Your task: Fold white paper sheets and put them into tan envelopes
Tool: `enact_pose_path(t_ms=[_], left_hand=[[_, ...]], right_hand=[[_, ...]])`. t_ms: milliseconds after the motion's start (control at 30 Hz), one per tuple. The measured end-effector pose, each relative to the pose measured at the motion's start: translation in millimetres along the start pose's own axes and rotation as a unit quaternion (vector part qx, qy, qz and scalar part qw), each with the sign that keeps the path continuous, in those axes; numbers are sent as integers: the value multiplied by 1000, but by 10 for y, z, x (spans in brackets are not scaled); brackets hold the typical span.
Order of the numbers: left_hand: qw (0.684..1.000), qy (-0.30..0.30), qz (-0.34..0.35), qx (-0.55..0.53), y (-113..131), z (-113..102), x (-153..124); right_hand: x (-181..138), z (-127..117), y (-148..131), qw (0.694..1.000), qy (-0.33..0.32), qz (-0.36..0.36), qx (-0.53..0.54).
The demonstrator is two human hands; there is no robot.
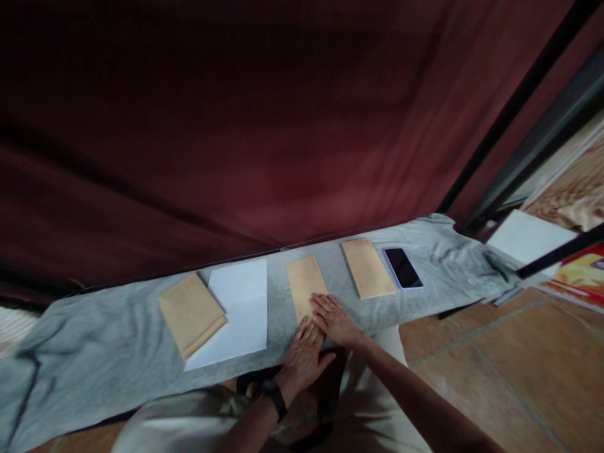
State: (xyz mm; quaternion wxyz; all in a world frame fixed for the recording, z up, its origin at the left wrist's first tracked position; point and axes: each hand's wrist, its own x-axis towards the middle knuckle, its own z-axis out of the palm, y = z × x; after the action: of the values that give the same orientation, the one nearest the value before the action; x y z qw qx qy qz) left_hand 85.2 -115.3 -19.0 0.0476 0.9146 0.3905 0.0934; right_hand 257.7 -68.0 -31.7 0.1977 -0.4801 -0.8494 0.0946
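Both my hands rest flat on the near end of a brown envelope [305,283] that lies in the middle of a grey cloth [117,340]. My left hand [304,355], with a dark watch at the wrist, lies with fingers stretched out at the envelope's lower edge. My right hand [336,319] lies beside it, fingers spread flat on the envelope. A second brown envelope [367,267] lies to the right, apart from my hands. A stack of brown envelopes [190,311] lies to the left, partly on white paper [240,308].
A black phone [402,267] lies face up right of the second envelope. A dark red curtain [236,126] hangs behind the cloth-covered surface. A white sheet [526,238] and a black bar [561,251] are at the right. Brown floor tiles [495,358] lie below.
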Motion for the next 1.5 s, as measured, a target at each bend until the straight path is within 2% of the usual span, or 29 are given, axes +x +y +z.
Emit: enact_pose_path(t_ms=[233,433,667,933,1133,1367,1500], left_hand=[[1000,-5,3,12,8,-31,-51],[1000,-15,-3,8,8,4,-65],[1000,-19,-14,-16,32,-7,-84],[999,-32,-11,-24,38,-24,-87],[999,-31,-13,-27,42,-36,-87],[999,-28,-17,-18,43,-42,-81],[999,-27,-22,-27,29,-2,-72]], right_hand=[[158,28,255,997,25,14,-67],[502,139,370,997,31,39,-52],[966,144,499,997,9,66,-33],[1370,206,476,998,-10,33,-46],[1307,236,272,999,-26,-4,-30],[1027,130,133,998,-42,-50,-9],[790,96,93,996,-27,-72,37]])
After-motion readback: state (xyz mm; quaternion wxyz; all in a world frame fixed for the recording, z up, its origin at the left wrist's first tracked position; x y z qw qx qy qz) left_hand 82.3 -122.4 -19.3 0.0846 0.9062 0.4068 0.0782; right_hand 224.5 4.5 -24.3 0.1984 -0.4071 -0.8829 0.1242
